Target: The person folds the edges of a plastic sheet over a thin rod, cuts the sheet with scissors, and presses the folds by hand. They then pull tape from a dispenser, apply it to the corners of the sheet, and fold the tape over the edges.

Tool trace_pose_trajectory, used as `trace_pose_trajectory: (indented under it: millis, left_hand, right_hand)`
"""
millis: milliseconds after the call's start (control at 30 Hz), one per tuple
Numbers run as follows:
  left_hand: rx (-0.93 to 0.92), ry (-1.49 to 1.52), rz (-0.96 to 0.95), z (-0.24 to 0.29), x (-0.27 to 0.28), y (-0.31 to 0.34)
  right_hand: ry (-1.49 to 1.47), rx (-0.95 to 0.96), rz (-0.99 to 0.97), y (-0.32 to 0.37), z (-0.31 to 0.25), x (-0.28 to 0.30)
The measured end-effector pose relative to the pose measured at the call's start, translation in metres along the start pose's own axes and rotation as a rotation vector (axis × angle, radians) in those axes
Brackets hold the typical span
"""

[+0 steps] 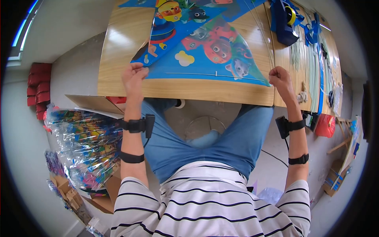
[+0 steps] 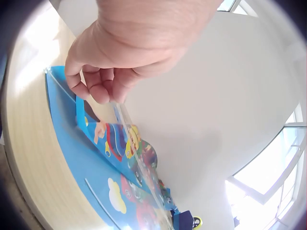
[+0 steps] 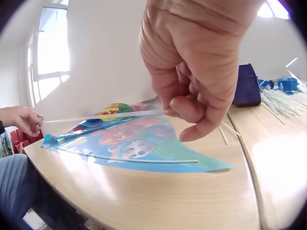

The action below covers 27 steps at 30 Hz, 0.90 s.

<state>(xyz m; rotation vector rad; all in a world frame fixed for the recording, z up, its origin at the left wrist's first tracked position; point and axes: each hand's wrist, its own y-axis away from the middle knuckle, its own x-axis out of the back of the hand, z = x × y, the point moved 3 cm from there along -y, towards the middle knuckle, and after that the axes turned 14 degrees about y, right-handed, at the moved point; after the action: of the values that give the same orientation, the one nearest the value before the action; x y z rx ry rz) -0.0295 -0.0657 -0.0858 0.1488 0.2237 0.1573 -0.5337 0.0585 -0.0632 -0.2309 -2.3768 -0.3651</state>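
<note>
Between my two hands stretches a strip of clear tape [image 3: 125, 115], held above the table. My left hand [image 1: 134, 80] pinches one end by the kite's left corner, and my right hand [image 1: 282, 82] pinches the other beyond its right corner. Below lies a blue triangular kite sheet [image 1: 162, 72] printed with cartoon animals, spread along the table's near edge. A thin white rod [image 3: 163, 160] lies lengthwise along its near border. The sheet's left part [image 2: 106, 139] is folded over on itself. In the right wrist view, curled fingers hide the tape's right end.
A dark blue tape dispenser [image 1: 287, 33] stands at the back right of the wooden table [image 1: 185, 87]. Bundles of pale rods [image 1: 312, 75] lie right of it. Shiny printed plastic packs [image 1: 90, 146] are heaped at lower left, near an open cardboard box [image 1: 112, 185].
</note>
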Motion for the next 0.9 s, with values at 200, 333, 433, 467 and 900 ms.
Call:
trace_pose_trajectory:
  millis: [200,333,433,467,900]
  left_hand:
    - [-0.032,-0.068,-0.002,-0.025,-0.005,-0.006]
    - [-0.019,-0.124,-0.028,-0.024,-0.006,-0.011]
    - [-0.001,-0.087,0.01,-0.018,-0.012,-0.009]
    - [0.0,-0.08,0.012,-0.018,-0.012,-0.009]
    - [0.029,-0.08,0.025,-0.024,-0.007,-0.011]
  right_hand:
    - [0.009,0.015,0.04,0.008,0.019,0.002]
    - [-0.027,-0.015,0.049,0.003,0.031,-0.002]
    - [0.009,-0.016,0.048,0.002,0.031,-0.004]
    - [0.024,-0.007,0.047,0.002,0.03,-0.005]
    - [0.308,0.023,0.083,0.004,0.013,-0.01]
